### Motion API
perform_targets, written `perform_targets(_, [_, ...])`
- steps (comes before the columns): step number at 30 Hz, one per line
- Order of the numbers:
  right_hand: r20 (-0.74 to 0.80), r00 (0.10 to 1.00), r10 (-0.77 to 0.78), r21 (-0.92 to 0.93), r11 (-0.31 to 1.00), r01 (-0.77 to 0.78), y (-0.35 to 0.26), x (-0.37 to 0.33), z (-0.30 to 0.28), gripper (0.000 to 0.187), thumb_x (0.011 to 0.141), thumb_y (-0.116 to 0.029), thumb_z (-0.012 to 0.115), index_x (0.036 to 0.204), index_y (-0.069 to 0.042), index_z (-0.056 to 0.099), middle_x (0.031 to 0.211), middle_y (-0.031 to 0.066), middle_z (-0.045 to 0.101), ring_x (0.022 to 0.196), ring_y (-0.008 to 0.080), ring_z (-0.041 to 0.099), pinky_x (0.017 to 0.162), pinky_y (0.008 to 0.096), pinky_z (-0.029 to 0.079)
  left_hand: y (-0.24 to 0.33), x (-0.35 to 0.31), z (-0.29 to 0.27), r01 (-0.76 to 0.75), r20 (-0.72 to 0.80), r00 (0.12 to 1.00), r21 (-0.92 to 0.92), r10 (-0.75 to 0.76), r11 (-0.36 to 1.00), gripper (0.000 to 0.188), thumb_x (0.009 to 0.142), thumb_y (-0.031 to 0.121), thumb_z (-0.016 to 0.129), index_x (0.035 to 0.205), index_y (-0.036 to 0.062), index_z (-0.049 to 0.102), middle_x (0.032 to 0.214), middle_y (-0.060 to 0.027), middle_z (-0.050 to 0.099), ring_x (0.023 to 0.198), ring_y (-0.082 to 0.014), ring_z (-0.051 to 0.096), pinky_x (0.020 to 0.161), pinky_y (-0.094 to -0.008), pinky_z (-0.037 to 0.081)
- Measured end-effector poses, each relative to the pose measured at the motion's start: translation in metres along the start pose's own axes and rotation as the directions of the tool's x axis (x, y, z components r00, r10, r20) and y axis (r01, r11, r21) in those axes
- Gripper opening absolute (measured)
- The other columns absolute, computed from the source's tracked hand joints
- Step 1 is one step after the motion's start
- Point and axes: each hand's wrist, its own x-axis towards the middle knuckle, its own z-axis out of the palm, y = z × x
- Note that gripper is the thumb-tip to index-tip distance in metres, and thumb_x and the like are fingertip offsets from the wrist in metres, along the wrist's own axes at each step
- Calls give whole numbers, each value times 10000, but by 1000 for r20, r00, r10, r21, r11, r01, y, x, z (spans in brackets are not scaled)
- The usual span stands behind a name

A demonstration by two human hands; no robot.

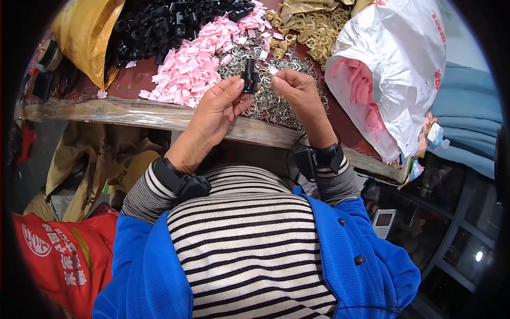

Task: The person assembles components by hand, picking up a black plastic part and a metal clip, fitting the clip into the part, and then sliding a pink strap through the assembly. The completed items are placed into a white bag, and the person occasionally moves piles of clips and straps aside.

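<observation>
My left hand is closed on a black plastic part, a narrow piece with openings, held upright between thumb and fingers. Just right of it, my right hand pinches a small pale pink plastic piece at its fingertips. The two hands are apart, above a heap of bent silvery metal hooks. Left of the hooks spreads a pile of pink plastic pieces. Behind that lies a mound of black plastic parts. Gold-coloured metal pieces are heaped at the back right.
The dark red tabletop has a worn wooden front edge. A yellow sack stands at the left. On the right, a white bag gapes over pink pieces. A red bag is at lower left; folded blue cloth is far right.
</observation>
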Motion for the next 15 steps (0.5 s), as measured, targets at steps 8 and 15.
perform_targets(8, [124, 992, 33, 25, 999, -37, -8, -6, 10, 161, 844, -136, 492, 766, -7, 549, 627, -34, 482, 568, 29, 418, 523, 171, 340, -5, 1, -7, -23, 42, 999, -42, 25, 999, 270, 852, 202, 483, 1021, -7, 501, 979, -115, 571, 913, -161, 552, 799, -277, 464])
perform_targets(15, [190, 982, 13, -21, 1000, -9, -6, -12, 14, 159, 848, -136, 483, 766, -10, 535, 622, -33, 475, 568, 30, 418, 522, 173, 345, -5, 0, -12, -24, 124, 992, -106, 37, 994, 256, 846, 174, 492, 1022, -12, 504, 986, -117, 568, 907, -162, 553, 810, -284, 464])
